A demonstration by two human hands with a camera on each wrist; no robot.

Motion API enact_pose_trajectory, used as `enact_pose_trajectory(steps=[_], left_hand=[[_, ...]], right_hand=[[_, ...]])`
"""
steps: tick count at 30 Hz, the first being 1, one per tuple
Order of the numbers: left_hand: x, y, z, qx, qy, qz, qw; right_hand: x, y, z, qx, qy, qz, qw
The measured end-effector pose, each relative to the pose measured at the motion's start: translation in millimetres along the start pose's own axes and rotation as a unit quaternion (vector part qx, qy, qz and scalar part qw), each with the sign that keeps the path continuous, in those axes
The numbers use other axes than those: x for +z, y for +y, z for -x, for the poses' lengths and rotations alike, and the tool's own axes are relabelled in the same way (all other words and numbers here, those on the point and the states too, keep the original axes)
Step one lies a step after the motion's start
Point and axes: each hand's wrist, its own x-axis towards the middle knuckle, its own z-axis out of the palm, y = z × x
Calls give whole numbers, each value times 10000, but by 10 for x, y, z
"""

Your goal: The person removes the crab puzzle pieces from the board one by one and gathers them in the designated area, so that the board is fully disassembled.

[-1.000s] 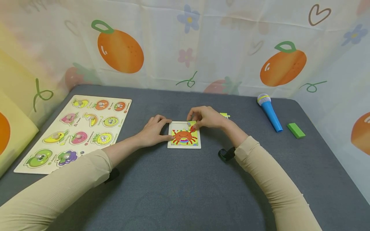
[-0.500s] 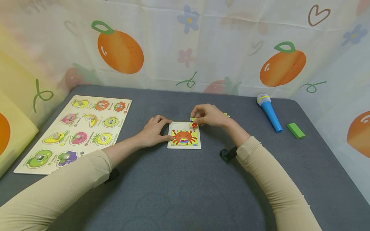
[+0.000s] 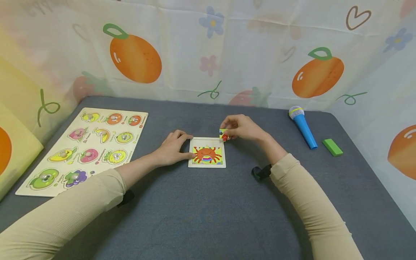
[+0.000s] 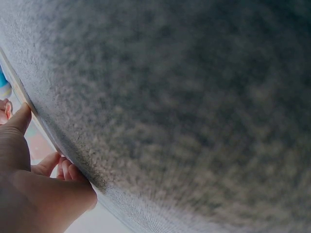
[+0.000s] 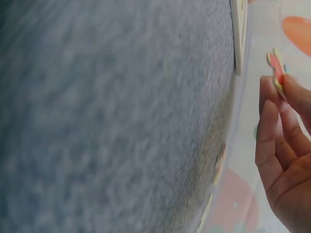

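A small crab jigsaw puzzle in a pale wooden tray [image 3: 207,165] lies on the grey table, its lower part filled with the crab picture and its upper strip bare. My left hand [image 3: 173,148] holds the tray's left side, thumb on the edge and index finger at the far corner. Between thumb and fingers, my right hand [image 3: 242,128] pinches a yellow puzzle piece [image 3: 223,134] with a red claw, raised at the tray's far right corner. The right wrist view shows this piece edge-on, above the table. In the left wrist view the thumb [image 4: 22,119] touches the tray edge.
A large fruit peg puzzle board [image 3: 107,141] lies at the left. On the right are a blue toy microphone [image 3: 303,128] and a green block [image 3: 332,147]. Flat pieces [image 5: 206,211] lie on the table in the right wrist view. A fruit-print curtain [image 3: 182,47] hangs behind.
My right hand has lifted the claw piece out of the tray and moved it up and to the right. Behind that hand, another yellow piece is now hidden. My left hand has stayed put.
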Motion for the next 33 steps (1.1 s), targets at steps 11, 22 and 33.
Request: enact_pose_trajectory(steps=[11,22,33], left_hand=[[3,-7,-7,26,11,-18,10000],[0,-3,0,19,1,-15,10000],[-6,6,1,21,-11,-25,10000]], right_hand=[[-178,130,112,64,628,-14,9980],[-440,369,261,178,1145,-218,9930],[-618,661,436,759,1421,-105,9869]])
